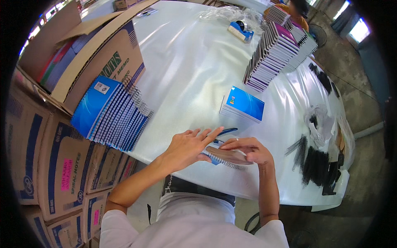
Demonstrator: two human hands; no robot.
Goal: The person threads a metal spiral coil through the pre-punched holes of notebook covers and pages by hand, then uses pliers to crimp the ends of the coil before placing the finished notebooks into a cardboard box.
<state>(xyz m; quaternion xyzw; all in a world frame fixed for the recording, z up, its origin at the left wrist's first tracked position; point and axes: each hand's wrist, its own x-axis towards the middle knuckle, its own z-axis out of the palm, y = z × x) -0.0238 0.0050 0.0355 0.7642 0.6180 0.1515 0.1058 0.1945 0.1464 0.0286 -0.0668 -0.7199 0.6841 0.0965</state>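
A spiral notebook (231, 156) lies at the near table edge between my hands. Its brownish board or leaf is blurred, and a dark wire coil (236, 166) runs along its near side, sticking out past the right end. My left hand (188, 146) spreads over the notebook's left end, fingers stretched out and thumb by the coil. On the right, my right hand (250, 149) curls its fingers and thumb around the brownish leaf. A tool with dark blue handles (227, 131) lies just beyond my left fingertips, partly hidden. Farther off sits a small pile of blue-covered notebooks (245, 103).
Fanned blue notebooks (118, 115) with coils stand at the left edge beside an open carton (118, 53). Stacked cartons (66, 169) fill the left. Tall notebook stacks (271, 56), a tape dispenser (240, 32) and a person (297, 10) are far right. Loose black coils (316, 163) lie right.
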